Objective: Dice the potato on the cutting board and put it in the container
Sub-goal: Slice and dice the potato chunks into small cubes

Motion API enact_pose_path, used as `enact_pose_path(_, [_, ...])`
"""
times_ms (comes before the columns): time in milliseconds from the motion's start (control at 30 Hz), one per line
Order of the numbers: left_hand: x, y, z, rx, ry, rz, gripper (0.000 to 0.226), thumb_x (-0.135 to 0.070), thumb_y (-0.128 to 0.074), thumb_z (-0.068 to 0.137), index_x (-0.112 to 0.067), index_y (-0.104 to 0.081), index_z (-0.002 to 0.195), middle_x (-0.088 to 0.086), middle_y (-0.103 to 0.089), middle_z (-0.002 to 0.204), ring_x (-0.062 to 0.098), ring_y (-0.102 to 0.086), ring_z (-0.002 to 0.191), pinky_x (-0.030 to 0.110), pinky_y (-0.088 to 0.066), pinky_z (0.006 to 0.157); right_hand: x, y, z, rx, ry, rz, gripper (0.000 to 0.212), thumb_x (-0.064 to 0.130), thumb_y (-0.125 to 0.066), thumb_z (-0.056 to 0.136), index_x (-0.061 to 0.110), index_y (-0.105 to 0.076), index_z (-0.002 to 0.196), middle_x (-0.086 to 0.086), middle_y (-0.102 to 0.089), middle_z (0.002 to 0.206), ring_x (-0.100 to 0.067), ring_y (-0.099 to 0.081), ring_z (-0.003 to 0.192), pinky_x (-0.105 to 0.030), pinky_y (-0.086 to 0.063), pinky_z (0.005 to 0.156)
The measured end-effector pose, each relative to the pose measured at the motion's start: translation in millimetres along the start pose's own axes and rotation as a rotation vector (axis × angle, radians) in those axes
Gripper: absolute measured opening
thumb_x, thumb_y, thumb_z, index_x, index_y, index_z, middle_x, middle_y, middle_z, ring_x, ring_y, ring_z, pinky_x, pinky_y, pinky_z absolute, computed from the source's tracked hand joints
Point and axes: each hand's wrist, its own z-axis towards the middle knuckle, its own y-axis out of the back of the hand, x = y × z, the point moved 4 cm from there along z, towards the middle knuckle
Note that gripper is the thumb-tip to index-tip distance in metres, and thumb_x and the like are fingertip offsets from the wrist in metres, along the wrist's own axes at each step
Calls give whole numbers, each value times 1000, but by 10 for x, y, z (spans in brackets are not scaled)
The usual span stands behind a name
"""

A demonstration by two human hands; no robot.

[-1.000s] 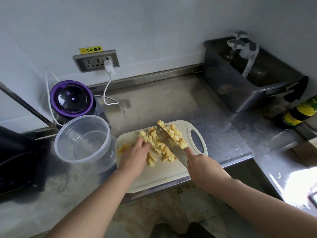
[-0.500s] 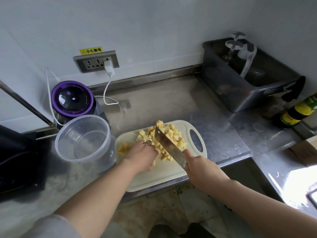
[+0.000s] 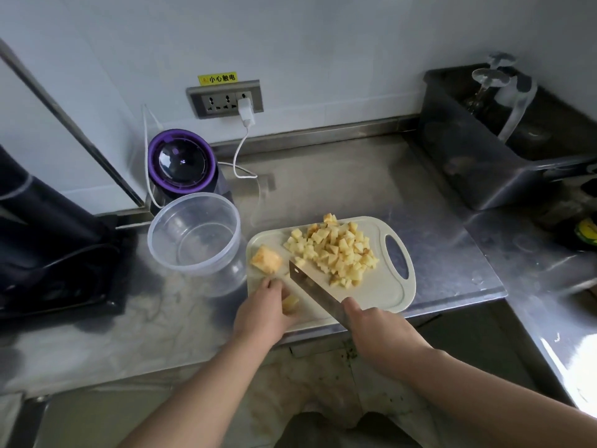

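Apparently potato bits [image 3: 290,301] in left grip [image 3: 265,313]

Hidden and cropped parts, read out from the two grips

Knife [image 3: 315,291] handle wholly buried in the right hand [image 3: 384,337]; only the blade shows. Left hand [image 3: 265,313] blurred, fingers curled over a potato piece [image 3: 290,301], most of it covered. Far right of the knife grip, a bottle [image 3: 588,232] cropped by the frame edge, label unreadable. Far left of the left-hand grip, a dark appliance [image 3: 42,240] cropped, type unclear.

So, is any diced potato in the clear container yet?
No, the clear plastic container shows only its bare bottom, while the diced potato lies piled on the cutting board.
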Motion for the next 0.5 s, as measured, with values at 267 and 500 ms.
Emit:
enact_pose_path(267, [48,-24,-81,-57,103,-164,30,-24,-65,87,-21,-59,117,-3,-62,113,17,-60,103,22,-39,73,157,-114,-19,50,49,-12,46,9,-47,98,25,-29,137,2,-52,80,-10,-56,69,-19,-43,52])
enact_pose_path(500, [58,-64,-53,-104,135,-249,18,-23,-67,87,-18,-64,104,-5,-65,100,17,-62,96,23,-42,73,184,-92,-33,72,53,-21,47,8,-46,99,23,-28,139,0,-54,82,-16,-63,78,-26,-51,62])
